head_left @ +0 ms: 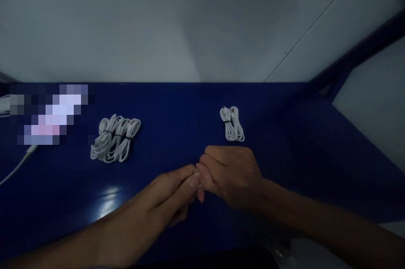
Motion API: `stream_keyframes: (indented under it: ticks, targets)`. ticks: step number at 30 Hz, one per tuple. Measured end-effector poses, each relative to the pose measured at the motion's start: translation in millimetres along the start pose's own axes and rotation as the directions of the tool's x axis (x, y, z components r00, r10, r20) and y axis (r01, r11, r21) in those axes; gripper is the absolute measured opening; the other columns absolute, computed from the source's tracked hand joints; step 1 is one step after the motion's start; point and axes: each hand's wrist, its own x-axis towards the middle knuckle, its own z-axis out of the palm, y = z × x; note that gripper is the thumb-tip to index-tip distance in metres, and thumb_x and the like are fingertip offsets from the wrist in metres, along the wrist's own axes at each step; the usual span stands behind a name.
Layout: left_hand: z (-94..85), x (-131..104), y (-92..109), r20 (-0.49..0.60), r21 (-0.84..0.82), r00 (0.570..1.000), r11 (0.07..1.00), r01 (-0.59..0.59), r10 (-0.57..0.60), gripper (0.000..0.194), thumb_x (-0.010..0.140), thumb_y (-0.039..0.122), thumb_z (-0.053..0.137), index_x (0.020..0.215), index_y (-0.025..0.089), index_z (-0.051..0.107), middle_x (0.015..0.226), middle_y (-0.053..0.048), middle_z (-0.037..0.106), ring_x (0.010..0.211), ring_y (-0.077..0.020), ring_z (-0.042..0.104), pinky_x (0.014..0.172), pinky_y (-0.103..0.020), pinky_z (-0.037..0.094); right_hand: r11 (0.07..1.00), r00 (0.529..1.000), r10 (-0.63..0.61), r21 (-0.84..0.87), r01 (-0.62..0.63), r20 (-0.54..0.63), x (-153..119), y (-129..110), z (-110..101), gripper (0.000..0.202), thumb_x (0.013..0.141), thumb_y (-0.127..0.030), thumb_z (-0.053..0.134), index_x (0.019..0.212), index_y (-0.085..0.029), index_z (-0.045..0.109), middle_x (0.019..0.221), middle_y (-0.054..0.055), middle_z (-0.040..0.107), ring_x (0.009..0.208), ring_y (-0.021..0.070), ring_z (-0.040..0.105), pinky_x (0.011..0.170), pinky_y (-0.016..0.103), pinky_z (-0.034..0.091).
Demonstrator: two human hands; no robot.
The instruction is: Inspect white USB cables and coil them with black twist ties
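My left hand [177, 191] and my right hand [232, 174] meet above the blue table, fingers touching. The left thumb and fingers are pressed together in a pinch. Curled into a loose fist, the right hand points its knuckles toward the left one. Only a tiny white speck shows between the fingertips; whatever they grip is otherwise hidden. Just beyond the right hand lie two coiled white cables [232, 124], with a dark tie visible. Farther left sits a cluster of several white cable coils [116, 139], bound with black ties.
The blue table [171, 125] runs back to a grey wall [126, 28]. At the left, a blurred-out bright device [60, 110] has a white cord [14, 172] leading off. A dark blue frame bar [357, 55] slants up at the right.
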Motion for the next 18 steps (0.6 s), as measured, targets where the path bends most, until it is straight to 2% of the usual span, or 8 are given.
stream_keyframes:
  ticks: [3, 6, 8, 10, 14, 18]
  targets:
    - [-4.1, 1.9, 0.6, 0.098, -0.078, 0.995, 0.997, -0.018, 0.026, 0.046, 0.117, 0.056, 0.042, 0.095, 0.022, 0.063, 0.092, -0.004, 0.06, 0.078, -0.02, 0.059, 0.074, -0.035, 0.053, 0.999, 0.999, -0.042, 0.014, 0.043, -0.028, -0.5, 1.8, -0.3, 0.053, 0.112, -0.015, 0.046, 0.06, -0.018, 0.06, 0.055, -0.004, 0.052, 0.046, 0.0083, 0.044, 0.044, 0.026, 0.035]
    - [-4.3, 3.9, -2.1, 0.026, 0.076, 0.993, 0.99, -0.118, 0.116, 0.044, 0.118, 0.052, 0.042, 0.089, 0.022, 0.06, 0.099, -0.004, 0.061, 0.088, -0.0214, 0.06, 0.086, -0.037, 0.053, 0.997, 0.996, -0.073, -0.002, 0.073, -0.054, 0.1, 3.7, -0.2, 0.049, 0.109, -0.013, 0.049, 0.062, -0.017, 0.063, 0.056, -0.003, 0.054, 0.047, 0.0087, 0.046, 0.045, 0.027, 0.037]
    - [-2.5, 4.1, -4.6, -0.027, 0.217, 0.985, 0.963, -0.161, 0.171, 0.044, 0.12, 0.049, 0.037, 0.088, 0.023, 0.056, 0.093, -0.002, 0.058, 0.082, -0.0196, 0.054, 0.08, -0.035, 0.05, 0.997, 0.996, -0.079, -0.028, 0.078, -0.048, 0.7, 4.3, -0.1, 0.047, 0.108, -0.011, 0.052, 0.063, -0.017, 0.063, 0.057, -0.003, 0.055, 0.048, 0.0088, 0.047, 0.045, 0.027, 0.038]
    - [-0.5, 3.7, -6.8, -0.055, 0.263, 0.982, 0.951, -0.163, 0.183, 0.044, 0.121, 0.048, 0.034, 0.089, 0.023, 0.054, 0.085, 0.001, 0.054, 0.075, -0.0179, 0.047, 0.071, -0.032, 0.046, 0.996, 0.996, -0.081, -0.052, 0.079, -0.047, 0.8, 3.8, -0.1, 0.046, 0.108, -0.011, 0.054, 0.063, -0.018, 0.062, 0.057, -0.003, 0.055, 0.048, 0.0089, 0.048, 0.045, 0.027, 0.039]
    - [0.2, 3.0, -9.3, -0.073, 0.144, 0.991, 0.984, -0.102, 0.113, 0.044, 0.12, 0.052, 0.038, 0.091, 0.023, 0.056, 0.075, 0.005, 0.044, 0.066, -0.0153, 0.039, 0.061, -0.03, 0.038, 0.992, 0.994, -0.085, -0.103, 0.078, -0.07, -0.9, 0.9, 0.4, 0.043, 0.11, -0.014, 0.057, 0.069, -0.018, 0.065, 0.06, -0.003, 0.056, 0.051, 0.0102, 0.049, 0.045, 0.027, 0.04]
    - [-0.8, 3.7, -10.7, -0.052, 0.027, 0.996, 0.998, -0.065, 0.066, 0.045, 0.117, 0.056, 0.046, 0.099, 0.021, 0.067, 0.069, 0.006, 0.044, 0.058, -0.0123, 0.036, 0.054, -0.027, 0.033, 0.992, 0.991, -0.11, -0.064, 0.105, -0.08, -3.0, 2.6, 3.0, 0.046, 0.112, -0.015, 0.054, 0.067, -0.018, 0.063, 0.059, -0.003, 0.054, 0.05, 0.0104, 0.047, 0.045, 0.028, 0.038]
